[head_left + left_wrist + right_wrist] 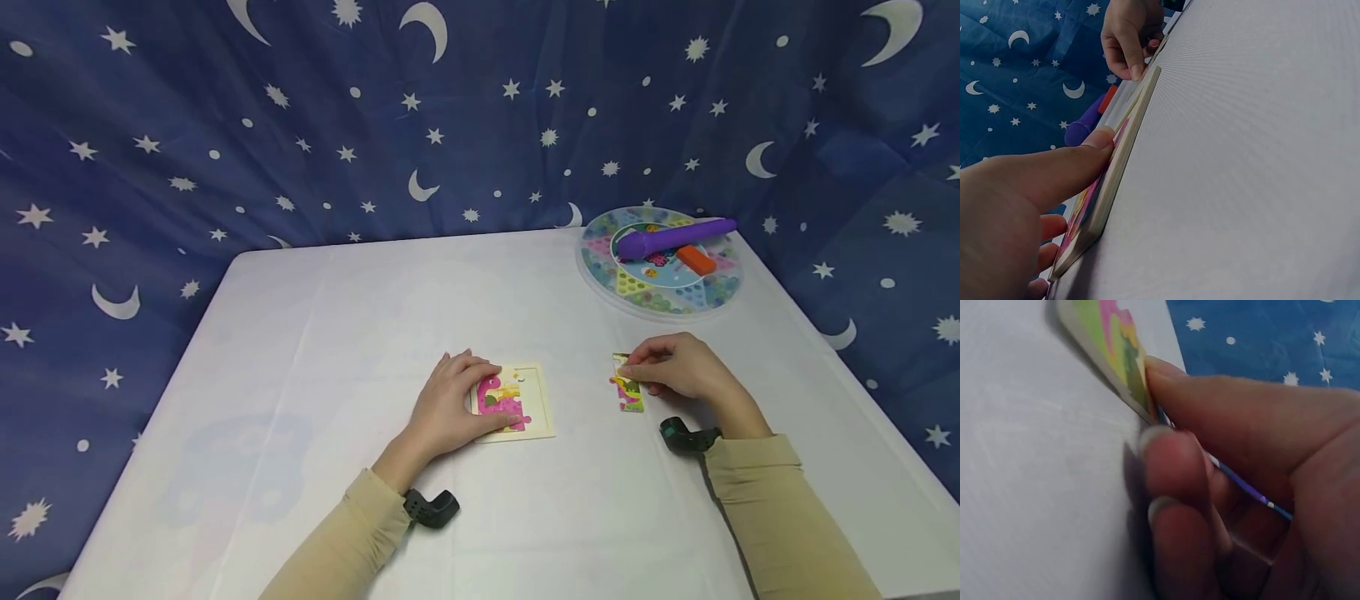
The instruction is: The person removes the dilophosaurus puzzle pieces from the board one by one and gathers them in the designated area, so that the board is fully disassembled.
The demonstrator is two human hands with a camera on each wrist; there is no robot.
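Observation:
A small jigsaw board with a pale frame (546,422) lies on the white table, its left part filled with pink dinosaur pieces (504,405) and its right part bare. My left hand (452,402) holds it from the left side, thumb over the near edge and fingertips at the far edge. In the left wrist view the thumb (1099,139) lies on the board's upper face. To the right, my right hand (681,367) pinches a narrow green, yellow and pink jigsaw strip (630,395) between thumb and fingers. The right wrist view shows this strip (1113,347) tilted, close over the tablecloth.
At the back right corner lies a round patterned game board (637,298) bearing a purple stick-like object (675,239) and an orange block (696,260). A dark blue curtain (480,117) with moons and stars stands behind the table (360,317).

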